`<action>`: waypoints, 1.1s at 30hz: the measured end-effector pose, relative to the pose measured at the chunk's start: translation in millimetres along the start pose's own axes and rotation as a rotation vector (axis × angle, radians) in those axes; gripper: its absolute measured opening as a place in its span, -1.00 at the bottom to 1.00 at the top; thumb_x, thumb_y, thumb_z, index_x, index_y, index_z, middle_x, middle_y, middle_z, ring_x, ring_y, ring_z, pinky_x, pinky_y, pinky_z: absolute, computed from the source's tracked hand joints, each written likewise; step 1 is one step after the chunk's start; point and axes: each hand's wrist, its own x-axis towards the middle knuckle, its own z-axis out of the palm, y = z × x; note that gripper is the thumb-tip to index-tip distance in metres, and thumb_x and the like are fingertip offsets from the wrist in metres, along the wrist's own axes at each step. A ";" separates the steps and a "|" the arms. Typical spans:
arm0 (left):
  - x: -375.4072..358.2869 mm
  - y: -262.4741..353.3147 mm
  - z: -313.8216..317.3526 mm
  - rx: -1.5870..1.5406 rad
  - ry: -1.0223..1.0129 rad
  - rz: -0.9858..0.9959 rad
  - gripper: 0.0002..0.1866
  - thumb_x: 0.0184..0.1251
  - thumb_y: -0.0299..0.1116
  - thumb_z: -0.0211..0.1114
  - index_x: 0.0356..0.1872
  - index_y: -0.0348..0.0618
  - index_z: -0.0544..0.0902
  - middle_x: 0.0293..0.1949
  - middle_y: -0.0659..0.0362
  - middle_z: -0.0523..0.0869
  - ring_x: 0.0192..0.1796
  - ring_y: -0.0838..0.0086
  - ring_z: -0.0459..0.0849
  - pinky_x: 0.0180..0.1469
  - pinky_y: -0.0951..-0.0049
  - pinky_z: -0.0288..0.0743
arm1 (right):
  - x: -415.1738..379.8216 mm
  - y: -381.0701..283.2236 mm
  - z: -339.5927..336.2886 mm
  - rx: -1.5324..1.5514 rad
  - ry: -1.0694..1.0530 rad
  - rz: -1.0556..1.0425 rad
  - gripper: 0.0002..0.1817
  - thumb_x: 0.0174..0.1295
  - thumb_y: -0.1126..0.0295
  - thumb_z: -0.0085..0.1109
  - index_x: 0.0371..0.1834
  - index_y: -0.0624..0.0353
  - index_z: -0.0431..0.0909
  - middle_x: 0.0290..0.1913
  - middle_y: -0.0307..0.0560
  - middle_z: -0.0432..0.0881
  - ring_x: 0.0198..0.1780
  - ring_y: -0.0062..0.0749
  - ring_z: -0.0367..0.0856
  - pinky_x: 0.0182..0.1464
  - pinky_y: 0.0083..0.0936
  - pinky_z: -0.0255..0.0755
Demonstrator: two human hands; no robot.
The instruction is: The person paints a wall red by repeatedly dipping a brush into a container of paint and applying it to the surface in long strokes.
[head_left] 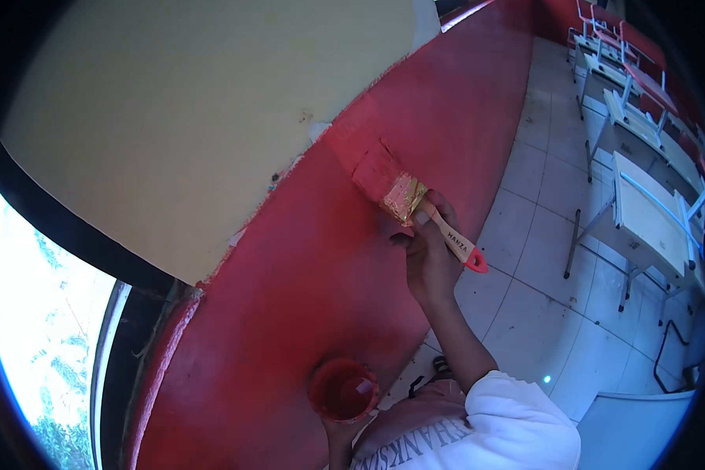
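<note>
A wide paintbrush (403, 196) with a pale wooden handle and red tip is pinched in my right hand (431, 247). Its red-coated bristles lie against the red lower wall (305, 290), a little below the rough border with the cream upper wall (211, 102). Lower down, my left hand (345, 431) holds a round red paint container (343, 390) from beneath. Red paint coats the container's inside, and a small pale patch shows in it.
White desks (650, 211) with chairs stacked on them stand in a row at the right on the tiled floor (525, 313). A bright window (47, 313) with a dark frame is at the left. A pale surface (634, 431) is at the lower right.
</note>
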 end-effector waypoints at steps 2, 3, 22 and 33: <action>-0.6 -2.5 -3.4 -0.034 0.003 -0.040 -0.25 -0.21 -0.64 0.41 0.13 -0.30 0.28 -0.09 -0.02 0.56 -0.10 0.29 0.61 -0.09 0.35 0.58 | -3.8 2.5 -13.0 -0.048 0.012 0.020 -0.62 0.22 0.41 0.06 0.12 0.08 0.30 0.05 -0.14 0.43 0.02 -0.43 0.49 -0.32 -0.46 0.55; 1.4 -4.7 -2.4 0.225 0.005 0.081 -0.22 -0.25 -0.68 0.42 0.13 -0.30 0.28 -0.10 -0.01 0.57 -0.10 0.30 0.62 -0.08 0.35 0.58 | -5.9 4.0 -20.2 -0.072 0.019 0.030 -0.62 0.21 0.41 0.07 0.11 0.08 0.30 0.05 -0.14 0.43 0.02 -0.43 0.49 -0.32 -0.46 0.55; 11.5 3.8 3.1 0.632 -0.098 0.340 -0.14 -0.32 -0.54 0.53 0.15 -0.24 0.27 -0.06 0.05 0.58 -0.06 0.33 0.61 -0.10 0.39 0.59 | -47.1 47.4 -127.8 -0.369 0.268 0.203 -0.62 0.14 0.46 0.11 0.05 0.26 0.38 -0.11 -0.10 0.51 -0.14 -0.51 0.54 -0.34 -0.56 0.56; 0.1 9.2 23.7 0.313 -0.032 0.181 -0.13 -0.35 -0.48 0.55 0.15 -0.18 0.30 -0.04 0.08 0.58 -0.02 0.35 0.60 0.02 0.34 0.51 | -62.5 9.2 -151.5 -0.656 0.193 0.111 -0.67 0.09 0.45 0.15 -0.04 0.26 0.46 -0.19 -0.14 0.56 -0.23 -0.56 0.56 -0.40 -0.66 0.48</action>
